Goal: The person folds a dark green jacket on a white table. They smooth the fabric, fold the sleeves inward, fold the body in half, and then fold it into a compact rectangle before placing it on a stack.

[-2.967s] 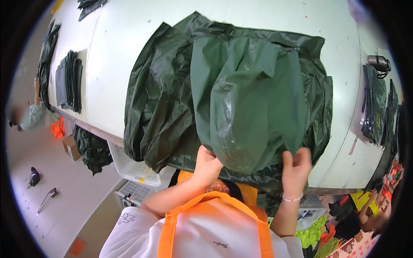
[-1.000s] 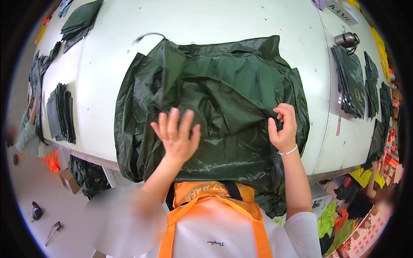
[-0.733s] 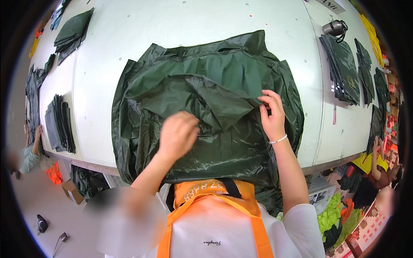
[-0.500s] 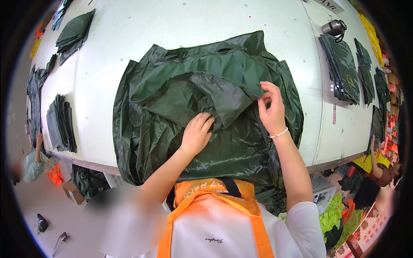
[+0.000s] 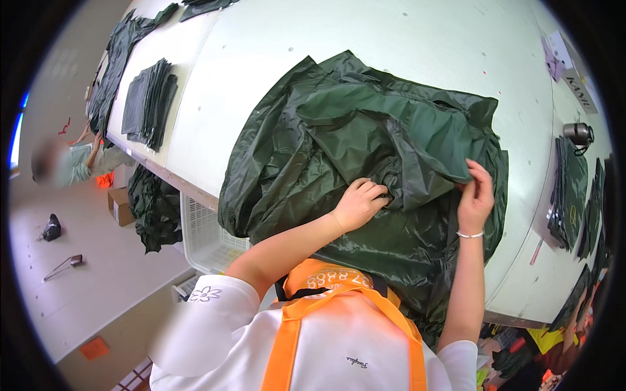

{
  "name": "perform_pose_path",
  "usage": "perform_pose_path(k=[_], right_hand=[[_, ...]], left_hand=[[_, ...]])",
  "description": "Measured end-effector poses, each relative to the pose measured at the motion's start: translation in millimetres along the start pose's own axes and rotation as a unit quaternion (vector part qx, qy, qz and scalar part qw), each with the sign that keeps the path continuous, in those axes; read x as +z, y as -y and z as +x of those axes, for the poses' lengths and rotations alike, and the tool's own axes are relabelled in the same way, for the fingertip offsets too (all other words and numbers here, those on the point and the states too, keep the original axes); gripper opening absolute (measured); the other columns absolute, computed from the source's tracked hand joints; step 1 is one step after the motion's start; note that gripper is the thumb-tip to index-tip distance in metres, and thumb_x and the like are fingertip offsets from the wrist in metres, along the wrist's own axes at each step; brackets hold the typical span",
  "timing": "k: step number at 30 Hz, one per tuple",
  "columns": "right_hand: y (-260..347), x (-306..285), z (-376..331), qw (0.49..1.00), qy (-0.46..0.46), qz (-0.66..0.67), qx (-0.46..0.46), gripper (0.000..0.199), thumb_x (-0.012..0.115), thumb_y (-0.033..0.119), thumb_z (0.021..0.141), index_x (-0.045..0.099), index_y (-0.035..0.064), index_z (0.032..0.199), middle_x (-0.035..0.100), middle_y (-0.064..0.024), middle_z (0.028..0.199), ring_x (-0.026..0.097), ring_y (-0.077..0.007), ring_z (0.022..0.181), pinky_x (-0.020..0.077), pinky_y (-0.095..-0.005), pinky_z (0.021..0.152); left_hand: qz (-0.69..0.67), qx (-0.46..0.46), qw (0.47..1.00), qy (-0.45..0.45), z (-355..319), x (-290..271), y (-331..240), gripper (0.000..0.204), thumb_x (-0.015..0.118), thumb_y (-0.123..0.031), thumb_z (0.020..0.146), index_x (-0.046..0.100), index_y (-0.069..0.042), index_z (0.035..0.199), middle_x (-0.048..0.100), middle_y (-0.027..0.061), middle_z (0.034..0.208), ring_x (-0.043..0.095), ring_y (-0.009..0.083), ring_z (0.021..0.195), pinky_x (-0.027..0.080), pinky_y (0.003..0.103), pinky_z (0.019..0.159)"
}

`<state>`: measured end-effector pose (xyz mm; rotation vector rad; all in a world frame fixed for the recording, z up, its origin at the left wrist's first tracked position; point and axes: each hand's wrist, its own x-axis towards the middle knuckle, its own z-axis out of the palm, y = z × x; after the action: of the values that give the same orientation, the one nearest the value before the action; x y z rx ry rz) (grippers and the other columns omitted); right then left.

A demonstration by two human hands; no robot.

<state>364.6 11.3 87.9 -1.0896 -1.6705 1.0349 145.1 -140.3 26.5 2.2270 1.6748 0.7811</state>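
Observation:
A shiny dark green rain jacket (image 5: 287, 163) lies spread and rumpled on the white table in front of me. Near its middle a loose hood-like flap (image 5: 417, 166) is bunched up. My left hand (image 5: 360, 203) rests on the jacket with its fingers curled into the folds by this flap, and its fingertips are partly hidden in the cloth. At the flap's right corner, my right hand (image 5: 476, 199) pinches the edge between thumb and fingers, holding it a little raised.
Folded dark green garments lie in a stack (image 5: 147, 104) at the left and another stack (image 5: 568, 195) at the right, near a metal flask (image 5: 578, 134). A white plastic crate (image 5: 199, 231) stands below the table's front edge (image 5: 171, 173). Another person (image 5: 81, 159) works at the far left.
The whole view has turned and shifted, so the table and jacket appear tilted and farther right. Both hands stay at about the same spots on the cloth.

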Motion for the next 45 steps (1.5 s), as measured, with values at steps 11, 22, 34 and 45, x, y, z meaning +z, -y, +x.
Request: perform_pose_path(k=[11, 22, 34, 45], right_hand=[[-61, -81, 31, 0.826, 0.017, -0.562, 0.042, 0.030, 0.068, 0.017, 0.078, 0.059, 0.0093, 0.105, 0.058, -0.0115, 0.109, 0.054, -0.0277, 0.095, 0.0428, -0.0386, 0.083], [38, 64, -86, 0.867, 0.334, -0.368, -0.033, 0.079, 0.073, 0.024, 0.072, 0.036, 0.0047, 0.139, 0.028, -0.0174, 0.147, 0.026, -0.0367, 0.136, 0.0211, -0.0492, 0.111], [65, 57, -102, 0.904, 0.218, -0.300, -0.211, 0.047, 0.052, 0.001, 0.076, 0.057, 0.0084, 0.122, 0.057, -0.0105, 0.123, 0.051, -0.0281, 0.119, 0.0335, -0.0439, 0.104], [42, 76, -116, 0.943, 0.249, -0.219, -0.018, 0.037, 0.064, 0.028, 0.082, 0.060, 0.0018, 0.109, 0.057, -0.0126, 0.118, 0.052, -0.0276, 0.110, 0.0431, -0.0368, 0.093]], left_hand=[[-0.073, 0.047, 0.996, 0.006, -16, -45, -34, 0.025, 0.073, -0.026, 0.072, 0.064, -0.014, 0.091, 0.057, 0.0013, 0.104, 0.054, 0.0203, 0.092, 0.039, 0.035, 0.079], [0.057, -0.281, 0.951, -0.115, 28, -123, 69, 0.035, 0.079, -0.022, 0.070, 0.065, -0.006, 0.097, 0.063, 0.0055, 0.093, 0.061, 0.0215, 0.074, 0.048, 0.029, 0.063], [-0.055, -0.308, 0.937, -0.154, 62, -165, 102, 0.017, 0.066, -0.017, 0.083, 0.061, 0.000, 0.083, 0.060, 0.0136, 0.071, 0.057, 0.0231, 0.063, 0.045, 0.032, 0.060], [0.130, -0.093, 0.979, -0.124, 75, -103, 50, 0.025, 0.069, -0.015, 0.075, 0.062, -0.011, 0.098, 0.056, 0.0071, 0.119, 0.048, 0.0319, 0.115, 0.035, 0.046, 0.097]])
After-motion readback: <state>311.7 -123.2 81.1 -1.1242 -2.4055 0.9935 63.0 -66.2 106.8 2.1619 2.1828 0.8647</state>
